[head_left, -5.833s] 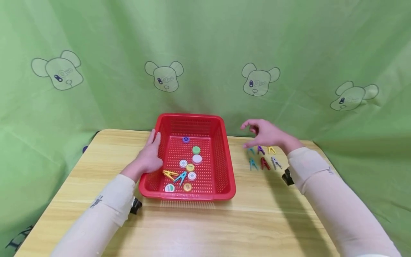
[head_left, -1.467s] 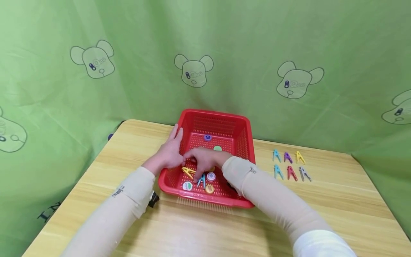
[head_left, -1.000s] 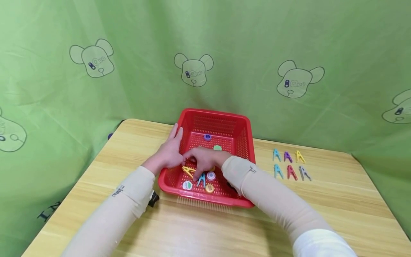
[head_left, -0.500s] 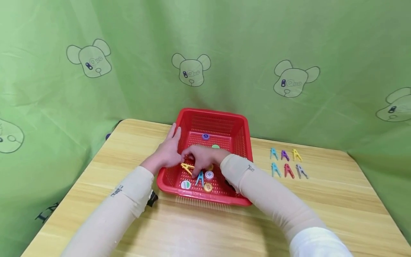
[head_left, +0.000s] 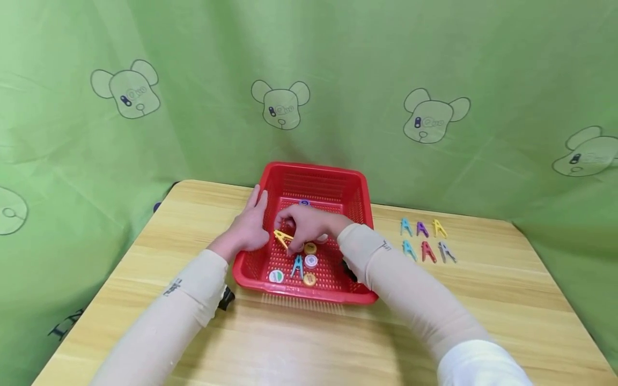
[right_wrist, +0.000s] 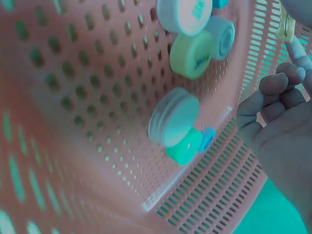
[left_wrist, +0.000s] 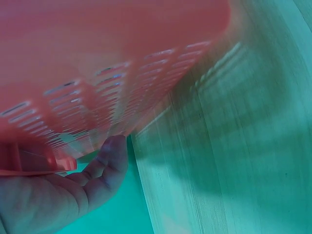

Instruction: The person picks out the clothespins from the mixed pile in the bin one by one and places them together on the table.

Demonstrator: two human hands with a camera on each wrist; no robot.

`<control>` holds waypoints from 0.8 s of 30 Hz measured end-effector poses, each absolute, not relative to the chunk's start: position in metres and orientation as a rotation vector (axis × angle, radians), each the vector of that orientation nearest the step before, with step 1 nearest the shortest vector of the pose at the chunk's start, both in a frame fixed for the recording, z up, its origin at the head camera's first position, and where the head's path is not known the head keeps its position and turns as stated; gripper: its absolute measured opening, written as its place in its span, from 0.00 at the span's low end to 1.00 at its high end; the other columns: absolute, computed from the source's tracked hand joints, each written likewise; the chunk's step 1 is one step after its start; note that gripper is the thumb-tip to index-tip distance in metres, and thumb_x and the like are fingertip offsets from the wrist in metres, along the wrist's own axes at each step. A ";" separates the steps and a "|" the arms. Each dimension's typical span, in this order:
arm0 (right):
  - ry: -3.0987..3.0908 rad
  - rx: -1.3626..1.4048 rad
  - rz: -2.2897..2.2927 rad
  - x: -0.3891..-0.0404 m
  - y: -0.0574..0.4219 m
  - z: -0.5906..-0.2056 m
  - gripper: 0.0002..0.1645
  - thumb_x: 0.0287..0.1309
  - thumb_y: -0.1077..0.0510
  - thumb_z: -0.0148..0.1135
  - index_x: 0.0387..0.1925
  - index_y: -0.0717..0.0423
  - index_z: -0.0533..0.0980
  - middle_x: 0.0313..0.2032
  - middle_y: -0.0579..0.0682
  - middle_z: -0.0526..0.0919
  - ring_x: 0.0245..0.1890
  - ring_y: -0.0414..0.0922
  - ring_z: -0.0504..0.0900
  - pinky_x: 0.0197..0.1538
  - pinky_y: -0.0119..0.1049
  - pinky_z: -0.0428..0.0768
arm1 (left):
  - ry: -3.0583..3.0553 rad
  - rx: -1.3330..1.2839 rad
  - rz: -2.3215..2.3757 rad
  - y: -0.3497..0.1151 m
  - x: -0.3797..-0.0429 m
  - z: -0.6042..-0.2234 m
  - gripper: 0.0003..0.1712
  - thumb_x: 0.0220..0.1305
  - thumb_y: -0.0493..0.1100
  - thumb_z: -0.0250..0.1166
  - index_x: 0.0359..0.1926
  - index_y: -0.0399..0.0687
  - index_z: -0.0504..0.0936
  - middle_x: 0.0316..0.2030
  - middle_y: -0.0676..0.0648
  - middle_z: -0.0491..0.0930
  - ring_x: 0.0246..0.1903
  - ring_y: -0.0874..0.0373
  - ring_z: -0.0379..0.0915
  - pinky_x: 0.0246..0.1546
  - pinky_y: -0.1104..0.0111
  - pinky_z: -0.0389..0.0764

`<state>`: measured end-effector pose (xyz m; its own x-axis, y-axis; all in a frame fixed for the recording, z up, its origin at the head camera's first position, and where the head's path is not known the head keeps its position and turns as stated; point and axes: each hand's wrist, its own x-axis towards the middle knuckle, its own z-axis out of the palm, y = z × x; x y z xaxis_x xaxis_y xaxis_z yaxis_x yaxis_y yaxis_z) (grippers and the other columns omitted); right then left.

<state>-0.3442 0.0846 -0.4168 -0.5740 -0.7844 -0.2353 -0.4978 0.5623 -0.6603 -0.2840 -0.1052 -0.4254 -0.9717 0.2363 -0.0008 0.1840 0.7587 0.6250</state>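
Observation:
A red mesh basket (head_left: 359, 201) stands mid-table. My left hand (head_left: 252, 224) rests flat against its left rim, fingers straight; in the left wrist view a finger (left_wrist: 111, 161) touches the basket's outer wall (left_wrist: 97, 58). Inside the basket my right hand (head_left: 288, 244) pinches a yellow clothespin (head_left: 282, 237) and holds it just above the floor. The right wrist view shows that clothespin (right_wrist: 286, 28) at the fingertips (right_wrist: 275, 83). A blue clothespin (head_left: 296, 266) and several bottle caps (head_left: 311, 261) lie on the basket floor below the hand.
Several coloured clothespins (head_left: 424, 241) lie in two rows on the wooden table (head_left: 483, 300) right of the basket. A green cloth backdrop (head_left: 309, 80) hangs behind the table. White and green caps (right_wrist: 173, 117) sit close to the basket wall in the right wrist view.
My right hand went from the clothespins on the table into the basket, took hold of the yellow clothespin and lifted it off the floor. The left hand stayed on the rim.

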 end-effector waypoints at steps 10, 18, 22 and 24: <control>2.346 -1.020 -0.798 -0.342 0.105 -0.398 0.27 0.41 0.54 0.83 0.44 0.50 0.78 0.37 0.53 0.77 0.41 0.52 0.73 0.38 0.36 0.75 | 2.855 0.340 1.045 -0.104 -0.283 -0.425 0.62 0.49 0.25 0.64 0.79 0.42 0.37 0.78 0.50 0.21 0.69 0.40 0.56 0.55 0.57 0.78; 2.396 -1.055 -0.807 -0.337 0.113 -0.378 0.26 0.42 0.52 0.82 0.43 0.47 0.79 0.36 0.55 0.76 0.39 0.49 0.72 0.36 0.35 0.74 | 2.839 0.334 1.064 -0.104 -0.283 -0.426 0.63 0.49 0.24 0.64 0.80 0.42 0.37 0.78 0.50 0.21 0.70 0.40 0.54 0.54 0.56 0.79; 2.405 -1.032 -0.854 -0.336 0.121 -0.368 0.26 0.43 0.51 0.82 0.44 0.46 0.79 0.40 0.54 0.79 0.43 0.51 0.75 0.40 0.37 0.79 | 2.831 0.339 1.068 -0.105 -0.281 -0.424 0.62 0.50 0.24 0.64 0.80 0.42 0.37 0.78 0.49 0.21 0.71 0.40 0.53 0.54 0.55 0.78; 2.410 -1.028 -0.877 -0.335 0.126 -0.364 0.27 0.43 0.51 0.82 0.45 0.47 0.79 0.40 0.55 0.78 0.43 0.51 0.74 0.40 0.38 0.79 | 2.836 0.346 1.061 -0.104 -0.281 -0.424 0.62 0.50 0.24 0.64 0.79 0.42 0.37 0.78 0.48 0.21 0.70 0.40 0.53 0.55 0.55 0.78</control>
<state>-0.3352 0.1259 -0.3641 -0.6622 -0.7433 -0.0946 -0.5088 0.5388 -0.6715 -0.2814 -0.1045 -0.4236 -0.9699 0.2434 -0.0084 0.1781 0.7325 0.6571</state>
